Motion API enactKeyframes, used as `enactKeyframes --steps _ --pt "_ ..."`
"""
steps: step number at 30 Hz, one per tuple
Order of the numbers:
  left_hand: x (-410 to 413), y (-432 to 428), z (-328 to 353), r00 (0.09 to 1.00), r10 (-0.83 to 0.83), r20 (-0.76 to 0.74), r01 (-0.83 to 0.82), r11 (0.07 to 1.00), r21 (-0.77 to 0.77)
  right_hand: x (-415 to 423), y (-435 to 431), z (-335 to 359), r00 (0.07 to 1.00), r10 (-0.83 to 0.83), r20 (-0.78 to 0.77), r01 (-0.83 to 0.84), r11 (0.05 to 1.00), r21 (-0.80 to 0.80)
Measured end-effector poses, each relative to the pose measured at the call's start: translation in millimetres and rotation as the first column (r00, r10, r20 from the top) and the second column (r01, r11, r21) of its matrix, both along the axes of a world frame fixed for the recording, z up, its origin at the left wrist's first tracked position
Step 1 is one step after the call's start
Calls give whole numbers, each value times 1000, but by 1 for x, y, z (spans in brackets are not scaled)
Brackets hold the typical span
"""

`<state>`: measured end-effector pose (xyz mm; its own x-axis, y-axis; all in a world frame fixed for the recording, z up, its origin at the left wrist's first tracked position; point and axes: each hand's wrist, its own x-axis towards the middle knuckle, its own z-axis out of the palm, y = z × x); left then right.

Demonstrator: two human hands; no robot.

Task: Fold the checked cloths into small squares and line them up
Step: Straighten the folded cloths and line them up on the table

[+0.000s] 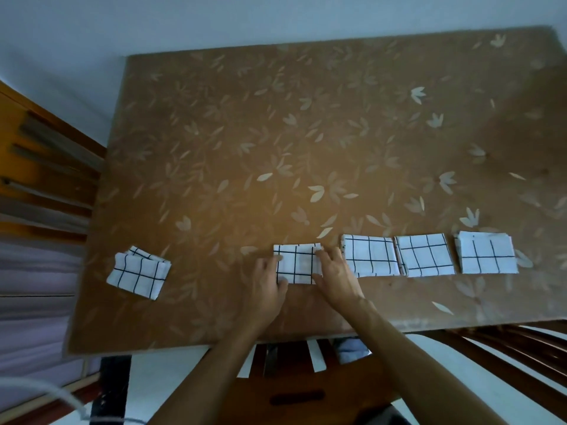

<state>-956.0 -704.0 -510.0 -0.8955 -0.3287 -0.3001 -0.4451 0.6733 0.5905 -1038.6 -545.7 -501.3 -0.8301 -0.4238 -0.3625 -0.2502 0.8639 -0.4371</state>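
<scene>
Five white cloths with black checks lie folded on the brown flowered table (306, 133). Three folded squares form a row near the front edge: one (369, 255), a second (425, 255) and a third (487, 253). A fourth folded square (296, 262) sits just left of that row. My left hand (270, 283) touches its left edge with straight fingers, and my right hand (336, 276) lies flat on its right edge. A fifth folded cloth (138, 273) rests apart at the front left, turned at an angle.
Wooden chairs stand at the left (46, 167), at the front under my arms (300, 391) and at the front right (521, 345). A pale wall runs behind the table. A light cable (61, 394) lies on the floor at the lower left.
</scene>
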Motion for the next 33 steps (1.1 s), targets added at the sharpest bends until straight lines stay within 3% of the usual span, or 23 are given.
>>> enactKeyframes --steps 5,10,17,20,23,28,33 --pt "-9 5 -2 999 -6 -46 6 1000 19 -2 5 3 995 -55 -84 57 998 21" --pt "2 -31 12 964 202 -173 -210 977 -30 1 -23 4 983 16 -181 -23 999 -38" --pt "62 -148 14 841 453 -296 -521 824 -222 36 -123 18 961 257 101 -215 926 -312" --pt "87 -191 14 795 567 -215 -607 751 -261 54 -164 20 917 346 198 -264 899 -349" --pt "102 -223 6 805 579 -132 -591 761 -268 65 -192 15 900 343 269 -244 908 -342" --pt "107 -240 -3 851 520 -73 -525 841 -129 66 -214 15 877 402 261 -310 891 -332" --pt "107 -235 -13 968 250 -8 -247 947 -205 64 -217 10 934 314 171 -258 922 -288"
